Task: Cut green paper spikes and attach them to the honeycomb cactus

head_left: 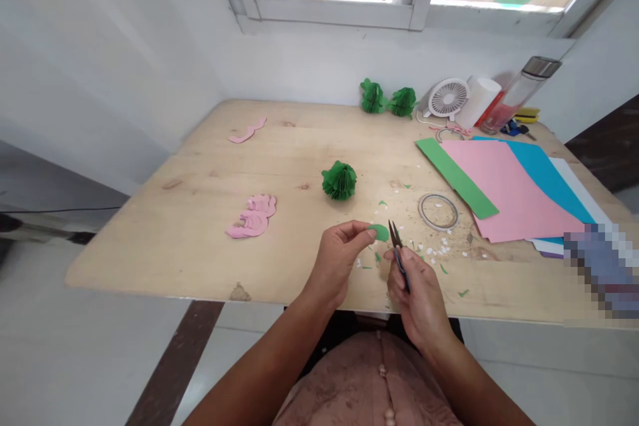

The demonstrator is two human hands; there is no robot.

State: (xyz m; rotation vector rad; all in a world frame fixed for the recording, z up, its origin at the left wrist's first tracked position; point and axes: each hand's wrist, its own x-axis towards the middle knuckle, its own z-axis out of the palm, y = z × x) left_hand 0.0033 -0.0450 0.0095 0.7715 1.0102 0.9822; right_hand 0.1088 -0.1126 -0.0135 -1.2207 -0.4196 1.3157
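Left hand: the person's left hand (338, 254) pinches the green piece (381, 233) at one end, thumb and forefinger closed on it; most of it sticks out, probably to keep the edge free and the fingertips away from the blades.
Right hand: the right hand (418, 283) is wrapped around the handles of the scissors (399, 258); the blades stand slightly parted, points up and away from the body.
Green piece: above the table (174, 233) near its front edge, just beside the blades, presumably for close sight and easy reach.
Scraps (442, 251): white and green bits lie around the hands.
Pompom (339, 181): upright beyond the left hand, apparently out of the scissors' way.
Pink cutouts (254, 221): off to the left, well apart from the scraps.
Sheets (514, 190): overlapped at the right, perhaps to save room.
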